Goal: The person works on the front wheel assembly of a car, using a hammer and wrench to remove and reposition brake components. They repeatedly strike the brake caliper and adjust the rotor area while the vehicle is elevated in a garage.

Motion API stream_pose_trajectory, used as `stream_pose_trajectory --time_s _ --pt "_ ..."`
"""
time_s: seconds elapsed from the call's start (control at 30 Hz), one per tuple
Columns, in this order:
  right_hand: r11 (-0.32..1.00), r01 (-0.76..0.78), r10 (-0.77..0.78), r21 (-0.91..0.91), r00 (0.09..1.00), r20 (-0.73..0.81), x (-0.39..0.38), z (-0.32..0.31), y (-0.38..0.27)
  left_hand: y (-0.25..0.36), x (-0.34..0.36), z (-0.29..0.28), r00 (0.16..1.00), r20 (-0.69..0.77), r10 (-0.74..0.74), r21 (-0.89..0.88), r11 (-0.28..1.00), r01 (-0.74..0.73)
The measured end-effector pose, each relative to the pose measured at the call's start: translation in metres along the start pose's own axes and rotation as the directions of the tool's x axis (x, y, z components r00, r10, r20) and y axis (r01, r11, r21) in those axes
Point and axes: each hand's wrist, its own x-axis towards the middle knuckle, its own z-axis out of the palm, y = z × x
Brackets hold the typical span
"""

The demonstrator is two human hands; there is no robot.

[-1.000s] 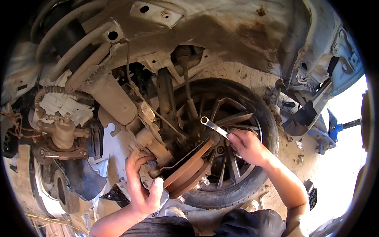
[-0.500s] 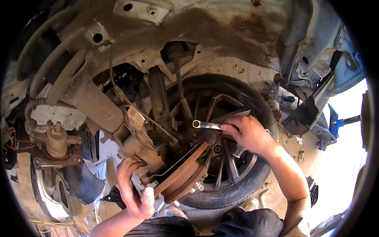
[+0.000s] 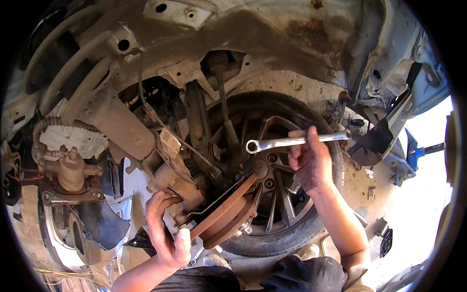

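Note:
A shiny ring spanner point(image 3: 279, 142) lies level across my right hand point(image 3: 315, 168), its ringed end pointing left and the other end sticking out past the fingers. My right hand is closed on its shaft, in front of the loose wheel. At the lower left, my left hand point(image 3: 165, 228) curls round the inner side of a rusty brake disc point(image 3: 226, 209), thumb by the rim and fingers against the steering knuckle point(image 3: 182, 192). Part of its grip is hidden behind the metal. Above the knuckle rises the dusty strut point(image 3: 121, 129).
A wheel with a tyre point(image 3: 311, 114) lies flat on the ground behind the disc. A brake caliper point(image 3: 71, 170) hangs at the left. A drive shaft point(image 3: 224, 100) reaches down from the car body. At the right stands a blue jack point(image 3: 413, 151); the wheel arch point(image 3: 272, 39) spans overhead.
My right hand has drawn back to the right and turned over, bringing the spanner away from the hub so its whole length shows. My left hand stays at the disc.

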Motion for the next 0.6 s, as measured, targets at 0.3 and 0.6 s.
stream_pose_trajectory --time_s 0.3,0.6 --pt "0.946 -0.213 0.244 0.244 0.964 -0.105 -0.027 -0.010 0.054 -0.001 -0.001 0.001 0.999 -0.003 0.045 0.035 0.998 -0.045" --pt "0.982 0.072 -0.083 -0.176 0.995 -0.052 -0.016 -0.006 0.027 -0.006 0.012 0.002 0.987 0.005 0.162 0.028 0.986 -0.162"
